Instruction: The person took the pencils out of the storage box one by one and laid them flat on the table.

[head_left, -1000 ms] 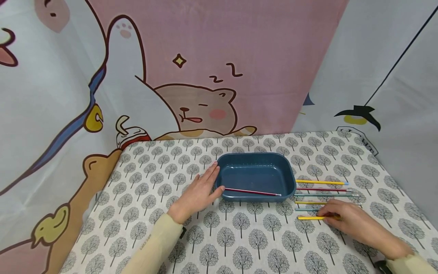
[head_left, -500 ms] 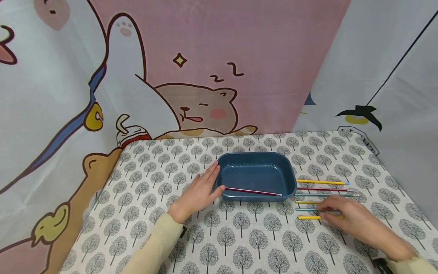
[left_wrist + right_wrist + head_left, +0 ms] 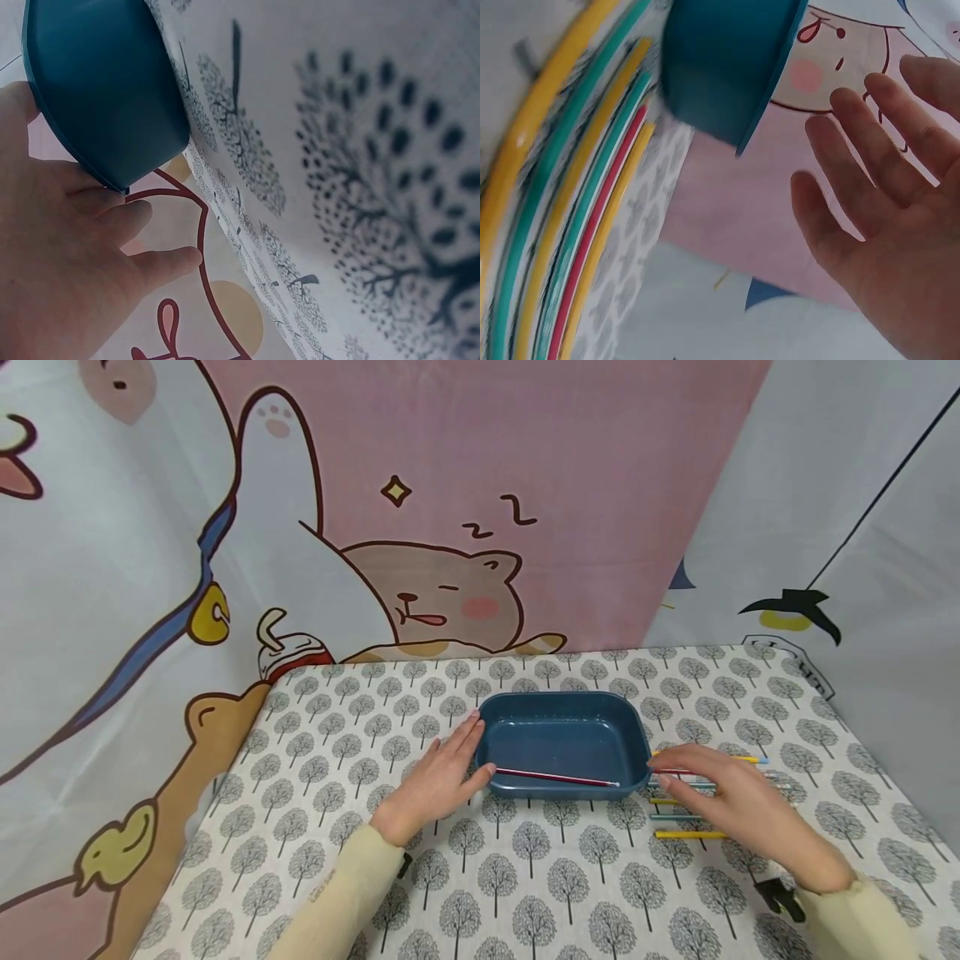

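Note:
A dark blue rectangular tray [image 3: 562, 735] stands on the cloth with one dark red pencil [image 3: 555, 776] lying along its near side. My left hand [image 3: 431, 789] rests against the tray's left end, its fingers extended along the wall; the left wrist view shows the fingertips at the rim. Over a row of pencils to the right of the tray is my right hand [image 3: 738, 797], holding nothing. Its fingers are spread and gently bent, near the tray's right end but apart from it in the right wrist view. The hand partly hides the pencils, among them a yellow pencil [image 3: 686, 835].
Several yellow, green and red pencils lie side by side in the right wrist view, including a red pencil [image 3: 598, 229]. A tree-print cloth [image 3: 360, 860] covers the table. Behind it hangs a cartoon-print curtain [image 3: 600, 527].
My right hand has moved from the nearest yellow pencil up and left toward the tray's right end. The left hand, tray and pencils have stayed put.

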Motion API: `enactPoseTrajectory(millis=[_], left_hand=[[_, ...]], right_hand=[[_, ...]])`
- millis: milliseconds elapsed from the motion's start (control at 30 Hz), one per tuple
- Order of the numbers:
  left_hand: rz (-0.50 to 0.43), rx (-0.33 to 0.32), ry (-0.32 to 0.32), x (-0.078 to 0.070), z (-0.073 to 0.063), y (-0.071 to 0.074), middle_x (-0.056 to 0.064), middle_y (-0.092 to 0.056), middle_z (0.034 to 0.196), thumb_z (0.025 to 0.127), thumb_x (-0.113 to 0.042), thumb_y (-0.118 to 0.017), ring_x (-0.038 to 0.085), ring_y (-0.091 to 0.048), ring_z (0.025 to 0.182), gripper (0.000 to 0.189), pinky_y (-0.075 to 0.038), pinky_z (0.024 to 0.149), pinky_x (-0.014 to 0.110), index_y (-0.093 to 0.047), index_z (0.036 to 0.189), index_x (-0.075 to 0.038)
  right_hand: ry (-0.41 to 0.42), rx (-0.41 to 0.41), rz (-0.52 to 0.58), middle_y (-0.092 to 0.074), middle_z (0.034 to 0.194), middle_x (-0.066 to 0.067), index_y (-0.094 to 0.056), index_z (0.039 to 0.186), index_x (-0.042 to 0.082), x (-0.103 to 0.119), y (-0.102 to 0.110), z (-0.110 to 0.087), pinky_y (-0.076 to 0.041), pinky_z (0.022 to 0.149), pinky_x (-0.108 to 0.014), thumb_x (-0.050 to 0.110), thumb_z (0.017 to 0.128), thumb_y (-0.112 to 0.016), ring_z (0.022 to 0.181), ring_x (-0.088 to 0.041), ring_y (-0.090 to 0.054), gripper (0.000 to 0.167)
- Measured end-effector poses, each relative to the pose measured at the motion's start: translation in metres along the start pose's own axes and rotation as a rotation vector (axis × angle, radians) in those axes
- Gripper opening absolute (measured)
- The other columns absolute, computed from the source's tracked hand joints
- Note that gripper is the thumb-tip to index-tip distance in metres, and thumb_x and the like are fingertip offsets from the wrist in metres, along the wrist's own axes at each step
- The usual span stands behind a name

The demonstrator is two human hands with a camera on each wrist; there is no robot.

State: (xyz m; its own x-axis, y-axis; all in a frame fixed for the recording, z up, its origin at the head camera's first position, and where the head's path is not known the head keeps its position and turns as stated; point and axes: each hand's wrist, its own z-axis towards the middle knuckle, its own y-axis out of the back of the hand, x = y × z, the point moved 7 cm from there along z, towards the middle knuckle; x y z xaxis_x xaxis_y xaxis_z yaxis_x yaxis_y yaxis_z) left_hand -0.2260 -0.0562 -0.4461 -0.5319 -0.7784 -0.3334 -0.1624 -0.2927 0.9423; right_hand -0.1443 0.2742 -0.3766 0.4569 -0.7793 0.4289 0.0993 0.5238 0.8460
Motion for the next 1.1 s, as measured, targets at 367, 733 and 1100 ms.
enactPoseTrajectory(millis=[367,733,1100], left_hand=[[0.000,-0.001,0.007,0.002,-0.001,0.001,0.007,-0.009,0.174,0.109,-0.056,-0.036,0.027,-0.021,0.157,0.078,-0.028,0.120,0.062,-0.020,0.165,-0.005],[-0.012,0.004,0.006,0.000,0.001,-0.005,0.008,-0.010,0.174,0.109,-0.056,-0.036,0.025,-0.018,0.158,0.077,-0.028,0.120,0.062,-0.020,0.165,-0.006],[0.005,0.014,0.016,0.003,0.002,-0.002,0.005,-0.008,0.174,0.109,-0.057,-0.035,0.022,-0.017,0.158,0.077,-0.028,0.121,0.061,-0.019,0.166,-0.007]], right_hand=[[0.055,0.053,0.171,-0.065,0.141,-0.004,-0.069,0.134,0.018,0.022,-0.037,0.044,-0.058,0.086,-0.054,0.021,0.101,-0.070,0.127,-0.032,-0.061,0.033],[0.023,0.136,0.235,-0.051,0.154,-0.012,-0.061,0.144,0.010,0.042,-0.083,0.076,-0.050,0.102,-0.060,0.035,0.100,-0.071,0.135,-0.036,-0.054,0.051],[-0.027,0.200,0.219,-0.057,0.146,-0.011,-0.056,0.147,0.009,0.047,-0.113,0.102,-0.056,0.096,-0.053,0.037,0.096,-0.075,0.125,-0.032,-0.062,0.061]])
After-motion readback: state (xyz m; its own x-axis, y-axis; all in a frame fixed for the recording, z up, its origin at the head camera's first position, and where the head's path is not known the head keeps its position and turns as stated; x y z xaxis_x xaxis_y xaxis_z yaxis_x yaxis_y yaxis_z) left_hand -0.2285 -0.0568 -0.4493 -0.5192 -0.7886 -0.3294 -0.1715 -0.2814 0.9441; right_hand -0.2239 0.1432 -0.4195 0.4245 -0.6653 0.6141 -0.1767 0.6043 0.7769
